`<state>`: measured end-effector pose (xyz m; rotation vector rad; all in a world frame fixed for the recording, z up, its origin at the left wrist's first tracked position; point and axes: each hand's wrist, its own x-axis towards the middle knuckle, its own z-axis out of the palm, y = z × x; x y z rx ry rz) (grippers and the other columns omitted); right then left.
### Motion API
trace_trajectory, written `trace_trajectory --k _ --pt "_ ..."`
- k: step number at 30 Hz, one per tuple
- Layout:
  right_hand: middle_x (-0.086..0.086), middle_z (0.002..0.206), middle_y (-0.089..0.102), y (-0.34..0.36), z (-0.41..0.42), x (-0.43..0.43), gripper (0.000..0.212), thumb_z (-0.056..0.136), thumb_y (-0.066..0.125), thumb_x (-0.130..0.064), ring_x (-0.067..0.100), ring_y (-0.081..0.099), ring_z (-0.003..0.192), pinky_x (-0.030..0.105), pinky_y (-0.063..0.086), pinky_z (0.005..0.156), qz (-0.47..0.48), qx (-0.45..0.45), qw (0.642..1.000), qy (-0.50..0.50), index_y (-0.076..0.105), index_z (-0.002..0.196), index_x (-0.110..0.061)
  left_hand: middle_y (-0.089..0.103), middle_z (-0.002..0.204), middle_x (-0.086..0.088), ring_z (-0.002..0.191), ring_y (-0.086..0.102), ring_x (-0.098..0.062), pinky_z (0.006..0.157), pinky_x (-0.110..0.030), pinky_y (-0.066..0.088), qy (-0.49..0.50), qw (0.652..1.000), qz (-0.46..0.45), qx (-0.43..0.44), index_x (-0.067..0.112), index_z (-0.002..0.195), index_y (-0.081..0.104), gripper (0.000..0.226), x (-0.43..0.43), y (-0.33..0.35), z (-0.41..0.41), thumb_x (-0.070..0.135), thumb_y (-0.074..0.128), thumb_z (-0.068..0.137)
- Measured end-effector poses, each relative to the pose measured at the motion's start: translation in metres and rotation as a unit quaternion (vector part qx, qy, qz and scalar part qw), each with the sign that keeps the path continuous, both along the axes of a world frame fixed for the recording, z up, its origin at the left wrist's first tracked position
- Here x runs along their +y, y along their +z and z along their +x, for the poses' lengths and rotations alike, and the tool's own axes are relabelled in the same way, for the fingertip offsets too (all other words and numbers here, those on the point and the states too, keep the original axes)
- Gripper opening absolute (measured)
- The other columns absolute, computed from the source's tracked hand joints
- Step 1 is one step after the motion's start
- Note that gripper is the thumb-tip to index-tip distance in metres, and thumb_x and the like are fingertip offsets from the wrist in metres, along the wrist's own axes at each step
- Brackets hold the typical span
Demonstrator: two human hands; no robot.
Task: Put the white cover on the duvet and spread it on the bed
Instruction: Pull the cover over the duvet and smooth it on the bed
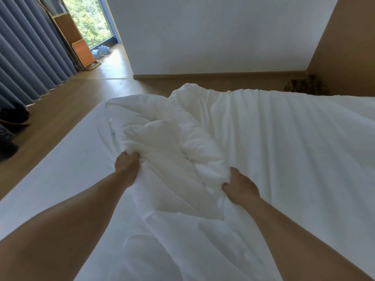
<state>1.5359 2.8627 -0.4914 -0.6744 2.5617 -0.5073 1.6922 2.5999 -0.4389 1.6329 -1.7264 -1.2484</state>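
A puffy white duvet [162, 126] lies bunched in the middle of the bed [60, 169]. A thin striped white cover [284, 138] spreads over the right side and runs down toward me. My left hand [126, 165] grips a fold of the duvet at its left edge. My right hand [240, 187] grips a thick bunch of duvet lower and to the right. Both fists have fabric bulging from them. Where duvet ends and cover begins between my hands is hard to tell.
Wooden floor [71, 102] lies left of and beyond the bed. Grey curtains [26, 63] hang at the left, with dark items [10, 130] at their foot. A white wall [213, 37] stands beyond, with a window and a wooden frame [81, 49] at far left.
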Motion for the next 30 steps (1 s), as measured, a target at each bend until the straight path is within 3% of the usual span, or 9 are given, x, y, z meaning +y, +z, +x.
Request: trace_trajectory --k 5,9,13,17,20,22,25,27,30 --pt "-0.001 0.126 0.066 0.061 -0.010 0.040 0.053 0.094 0.052 -0.022 0.024 0.061 0.110 0.030 0.044 0.083 -0.199 0.037 0.976 -0.075 0.045 0.145 -0.031 0.066 0.100 -0.012 0.092 0.064 -0.032 0.070 -0.033 0.054 -0.060 0.991 0.001 0.122 0.010 0.112 0.063 0.028 0.026 0.070 -0.070 0.012 0.050 0.086" --pt "-0.005 0.137 0.060 0.102 -0.025 0.110 0.053 0.093 0.059 -0.020 0.016 0.056 0.121 0.024 0.040 0.095 -0.328 0.041 0.924 -0.190 0.048 0.145 -0.028 0.064 0.096 0.001 0.089 0.061 -0.019 0.070 -0.029 0.047 -0.207 0.970 -0.020 0.127 0.018 0.117 0.061 0.028 0.113 0.115 -0.154 0.017 0.047 0.093" --pt "-0.012 0.138 0.054 0.111 -0.016 0.196 0.053 0.094 0.061 -0.016 0.002 0.049 0.116 0.021 0.036 0.100 -0.388 0.056 0.879 -0.270 0.049 0.144 -0.028 0.059 0.110 0.001 0.098 0.055 -0.018 0.080 -0.028 0.038 -0.363 0.922 -0.063 0.120 0.012 0.130 0.057 0.036 0.229 0.135 -0.223 0.017 0.044 0.097" --pt "-0.016 0.131 0.054 0.097 -0.006 0.277 0.060 0.083 0.056 -0.034 0.008 0.053 0.115 0.026 0.039 0.096 -0.407 0.112 0.832 -0.361 0.051 0.142 -0.024 0.058 0.118 0.004 0.106 0.053 -0.015 0.086 -0.028 0.038 -0.519 0.845 -0.058 0.118 0.016 0.138 0.052 0.041 0.337 0.130 -0.258 0.017 0.045 0.098" --pt "0.002 0.134 0.060 0.069 -0.002 0.321 0.061 0.090 0.053 -0.040 0.028 0.059 0.116 0.035 0.042 0.088 -0.299 0.081 0.866 -0.392 0.044 0.147 -0.021 0.050 0.138 0.010 0.118 0.052 -0.017 0.094 -0.029 0.044 -0.605 0.795 -0.034 0.023 0.025 0.144 0.047 0.044 0.375 0.106 -0.264 0.025 0.047 0.100" --pt "0.012 0.141 0.054 0.043 -0.009 0.347 0.067 0.095 0.059 -0.037 0.035 0.054 0.123 0.040 0.041 0.095 -0.206 -0.027 0.885 -0.417 0.032 0.153 -0.017 0.041 0.148 0.005 0.122 0.047 -0.020 0.092 -0.027 0.041 -0.579 0.814 -0.030 -0.038 0.026 0.146 0.043 0.044 0.373 0.104 -0.260 0.030 0.047 0.102" --pt "0.021 0.147 0.044 0.020 -0.016 0.372 0.084 0.089 0.064 -0.044 0.040 0.049 0.127 0.049 0.042 0.104 -0.142 -0.143 0.875 -0.441 0.023 0.154 -0.010 0.031 0.159 -0.006 0.139 0.038 -0.027 0.106 -0.033 0.032 -0.538 0.828 -0.067 -0.143 0.021 0.154 0.030 0.056 0.347 0.109 -0.233 0.037 0.046 0.102" --pt "0.021 0.153 0.033 0.025 -0.009 0.369 0.085 0.090 0.061 -0.051 0.042 0.041 0.134 0.054 0.038 0.108 -0.134 -0.123 0.880 -0.440 0.024 0.155 -0.012 0.035 0.157 -0.008 0.138 0.039 -0.027 0.106 -0.029 0.032 -0.526 0.824 -0.090 -0.191 0.018 0.154 0.030 0.058 0.328 0.104 -0.198 0.034 0.049 0.102" --pt "0.012 0.162 0.020 0.058 0.021 0.340 0.084 0.088 0.048 -0.067 0.033 0.020 0.147 0.055 0.026 0.114 -0.180 0.036 0.917 -0.355 0.032 0.153 -0.017 0.039 0.154 -0.010 0.136 0.043 -0.028 0.108 -0.031 0.037 -0.478 0.839 -0.093 -0.242 0.013 0.151 0.036 0.057 0.300 0.074 -0.136 0.031 0.054 0.100"
